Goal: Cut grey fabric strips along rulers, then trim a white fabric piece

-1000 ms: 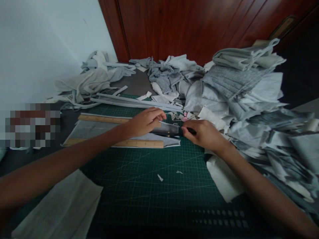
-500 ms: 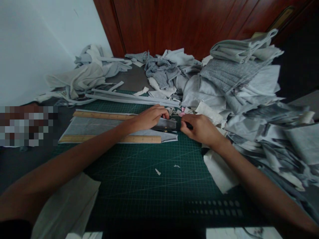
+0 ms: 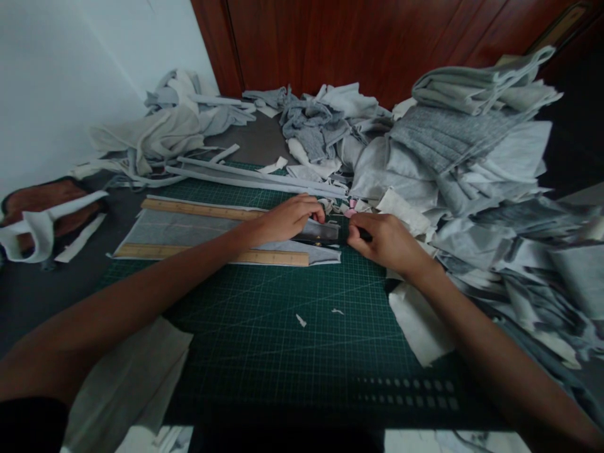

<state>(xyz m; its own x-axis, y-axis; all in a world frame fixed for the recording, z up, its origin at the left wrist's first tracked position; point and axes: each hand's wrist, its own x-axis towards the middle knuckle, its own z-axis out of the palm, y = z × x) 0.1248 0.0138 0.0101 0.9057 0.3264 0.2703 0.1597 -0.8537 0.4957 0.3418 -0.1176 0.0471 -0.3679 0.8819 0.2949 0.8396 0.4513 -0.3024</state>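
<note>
A long piece of grey fabric lies on the green cutting mat, with an upper wooden ruler and a lower wooden ruler along its edges. My left hand rests over the upper ruler's right end, fingers curled down onto the fabric; its fingertips are partly hidden. My right hand is closed around the black handle of a pair of scissors. Their dark blades point left, at the fabric's narrow right end between the rulers, below my left hand.
Heaps of grey fabric stand behind and to the right, with a folded stack on top. Narrow fabric strips lie beyond the rulers. Small scraps dot the mat. A brown piece with white strips sits at the left.
The view has shifted slightly, so most things sit a little further right and higher. Both hands keep nearly the same place at the fabric's right end.
</note>
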